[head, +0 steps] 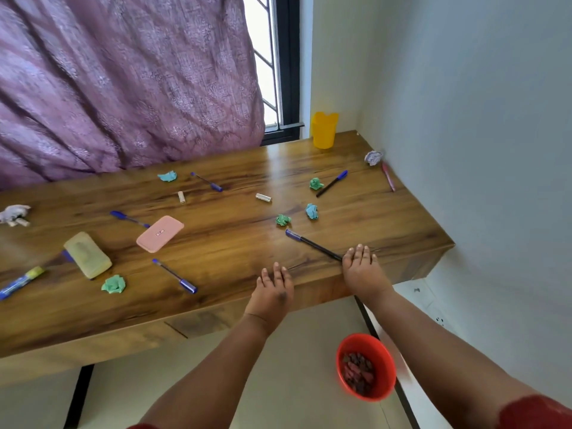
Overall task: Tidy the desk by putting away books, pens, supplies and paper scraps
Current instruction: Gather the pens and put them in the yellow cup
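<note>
Brown wood grain runs under both palms: the right hand lies flat and released on the counter near its front edge, fingers spread and holding nothing, and the left hand rests the same way just beside it, a little nearer the edge, also empty.

The thing that matters most sits at the right hand's fingertips. A blue-capped pen with a dark barrel lies with its bare tip just at, perhaps touching, the inner side of that hand, and its long axis runs away up and to the left, cap end farthest from the hand. So the right hand is clearly nearer; the left would have to cross over. I judge the easiest pickup is to close the right fingers on the barrel close to the tip.

Farther out, a green paper scrap and a light blue scrap sit beyond the pen's cap. Another capped blue pen lies to the left of the left hand, pointing at a slant. At the far corner stands a yellow cup, well apart from both hands, likely where pens belong. On the floor below the counter's edge is a red bowl, holding some dark bits, possibly for scraps.
</note>
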